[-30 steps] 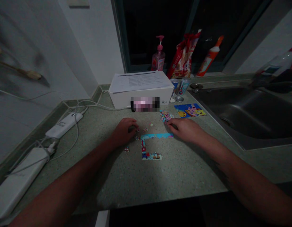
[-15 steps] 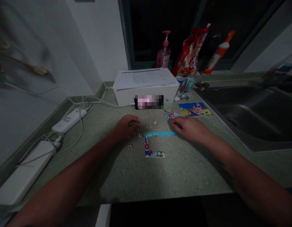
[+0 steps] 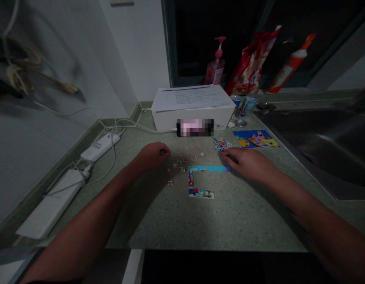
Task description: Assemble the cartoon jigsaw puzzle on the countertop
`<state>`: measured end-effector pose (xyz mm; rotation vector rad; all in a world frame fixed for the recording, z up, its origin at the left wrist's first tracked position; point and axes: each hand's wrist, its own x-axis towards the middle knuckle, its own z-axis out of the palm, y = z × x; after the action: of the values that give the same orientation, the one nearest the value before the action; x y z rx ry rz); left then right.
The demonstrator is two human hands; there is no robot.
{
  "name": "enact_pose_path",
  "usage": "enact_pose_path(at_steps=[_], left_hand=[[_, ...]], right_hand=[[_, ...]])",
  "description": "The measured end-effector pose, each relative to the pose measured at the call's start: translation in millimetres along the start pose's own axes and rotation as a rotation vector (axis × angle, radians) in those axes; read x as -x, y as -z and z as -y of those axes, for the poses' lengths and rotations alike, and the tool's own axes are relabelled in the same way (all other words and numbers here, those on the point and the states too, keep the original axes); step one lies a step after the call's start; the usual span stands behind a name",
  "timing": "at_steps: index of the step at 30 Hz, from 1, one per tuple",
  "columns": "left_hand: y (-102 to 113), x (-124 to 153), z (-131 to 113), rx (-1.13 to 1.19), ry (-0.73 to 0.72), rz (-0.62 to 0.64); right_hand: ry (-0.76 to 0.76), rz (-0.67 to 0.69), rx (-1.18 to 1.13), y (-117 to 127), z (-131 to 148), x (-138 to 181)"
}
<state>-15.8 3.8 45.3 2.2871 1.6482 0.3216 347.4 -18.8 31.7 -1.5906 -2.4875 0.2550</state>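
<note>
The left hand (image 3: 151, 156) is drawing back to the left, away from the half-built jigsaw frame with blue edges (image 3: 190, 181), leaving uncovered the small loose cardboard pieces (image 3: 178, 163) that it was lying over half a second ago. The right hand (image 3: 249, 163) is keeping its place.

Nearest the camera, both bare forearms are reaching across the speckled grey-green stone countertop (image 3: 200, 221). The jigsaw frame is lying flat at the middle of it, shaped like an open bracket. The loose pieces are scattered just left of the frame's upper corner. The left hand is sitting left of those pieces, with its fingers curled into a loose fist. In this dim light, whether a piece is pinched inside is not clear.

The right hand is resting palm down to the right of the frame. Its fingers are stretched out and gripping nothing, and their tips are lying at the right end of the frame's top strip. Just beyond that end, a small heap of colourful pieces (image 3: 221, 144) is lying. A bright yellow-and-blue cartoon picture card (image 3: 255, 139) is lying further right of the heap.

Far left of the frame, two white plastic power strips (image 3: 101, 146) are trailing cables. Behind the frame, a white cardboard box (image 3: 220, 116) is standing with a printed sheet on top. Beyond the box, a pink pump bottle (image 3: 215, 67) is standing at the dark window.
</note>
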Motion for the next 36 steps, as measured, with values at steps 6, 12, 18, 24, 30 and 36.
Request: enact_pose_path(at_steps=[6,12,18,24,30,36], left_hand=[[18,6,6,-0.017,0.004,0.003],[3,19,9,-0.017,-0.120,0.020],[1,29,11,0.025,-0.075,0.039],[-11,30,5,0.069,-0.116,0.060],[-22,29,-3,0.035,-0.148,-0.017],[-23,29,-4,0.027,-0.154,-0.033]], right_hand=[[0.014,-0.024,-0.003,-2,-2,0],[0.015,-0.037,0.006,-3,-3,0],[0.006,0.000,0.009,-2,-2,-1],[0.003,-0.008,0.013,-1,0,0],[0.010,-0.028,0.014,-1,0,1],[0.014,-0.019,0.015,0,2,1]])
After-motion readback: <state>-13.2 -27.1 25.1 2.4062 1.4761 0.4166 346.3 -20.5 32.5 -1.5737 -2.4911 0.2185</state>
